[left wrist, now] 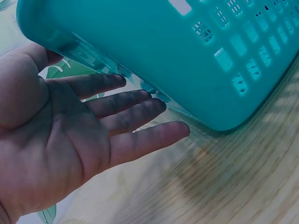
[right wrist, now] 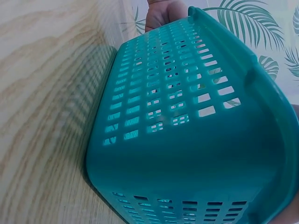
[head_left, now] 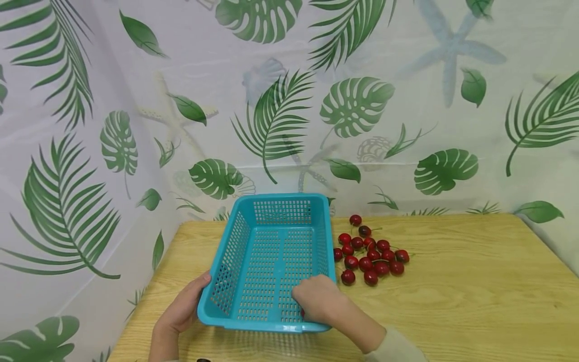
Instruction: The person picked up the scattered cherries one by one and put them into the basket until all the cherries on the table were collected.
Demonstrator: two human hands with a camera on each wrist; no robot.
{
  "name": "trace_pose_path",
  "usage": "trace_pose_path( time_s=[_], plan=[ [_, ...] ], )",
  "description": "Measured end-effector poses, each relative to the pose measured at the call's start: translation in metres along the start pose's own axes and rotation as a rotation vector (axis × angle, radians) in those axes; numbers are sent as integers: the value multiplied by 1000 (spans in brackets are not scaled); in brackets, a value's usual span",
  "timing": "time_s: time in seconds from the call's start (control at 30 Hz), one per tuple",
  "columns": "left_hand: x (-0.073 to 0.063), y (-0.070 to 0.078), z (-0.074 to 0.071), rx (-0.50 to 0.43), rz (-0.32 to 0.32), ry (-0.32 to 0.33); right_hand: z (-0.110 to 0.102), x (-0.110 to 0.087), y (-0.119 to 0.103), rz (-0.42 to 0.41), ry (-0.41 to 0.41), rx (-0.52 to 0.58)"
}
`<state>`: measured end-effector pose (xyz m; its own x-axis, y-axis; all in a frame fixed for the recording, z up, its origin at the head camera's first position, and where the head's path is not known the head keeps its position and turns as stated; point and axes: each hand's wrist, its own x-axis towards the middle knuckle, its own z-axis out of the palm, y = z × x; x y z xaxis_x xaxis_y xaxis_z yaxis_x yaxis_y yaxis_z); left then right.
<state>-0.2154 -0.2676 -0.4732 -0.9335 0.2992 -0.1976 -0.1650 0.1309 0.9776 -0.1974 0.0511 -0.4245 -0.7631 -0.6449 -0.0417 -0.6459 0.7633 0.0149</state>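
A blue plastic basket (head_left: 280, 256) with slotted walls and floor stands on the wooden table. My left hand (head_left: 183, 304) is at its near left side; in the left wrist view the fingers (left wrist: 135, 116) reach out straight along the outer wall, with the thumb partly hidden behind the rim. Over the near right corner, my right hand (head_left: 316, 299) dips into the basket with curled fingers. A bit of a red cherry (head_left: 303, 312) peeks out below them, mostly hidden by the hand. Just right of the basket lies a loose pile of dark red cherries (head_left: 373, 255), some with stems.
The wooden table (head_left: 470, 286) stretches to the right of the cherries. A leaf-patterned cloth (head_left: 280, 100) hangs behind it and along the left. The tip of a small dark object (head_left: 203, 360) shows at the bottom edge.
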Motion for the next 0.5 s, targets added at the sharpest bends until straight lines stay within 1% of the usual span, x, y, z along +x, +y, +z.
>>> trace_pose_path(
  time_s=[0.13,0.3,0.4,0.5],
  plan=[
    [0,0,1,2,-5,9,1,-1,0,7,10,-5],
    [0,-1,1,1,-2,2,3,1,1,35,6,11],
    [0,0,1,3,0,3,4,1,1,41,19,48],
    [0,0,1,4,-1,8,4,1,2,31,53,108]
  ],
)
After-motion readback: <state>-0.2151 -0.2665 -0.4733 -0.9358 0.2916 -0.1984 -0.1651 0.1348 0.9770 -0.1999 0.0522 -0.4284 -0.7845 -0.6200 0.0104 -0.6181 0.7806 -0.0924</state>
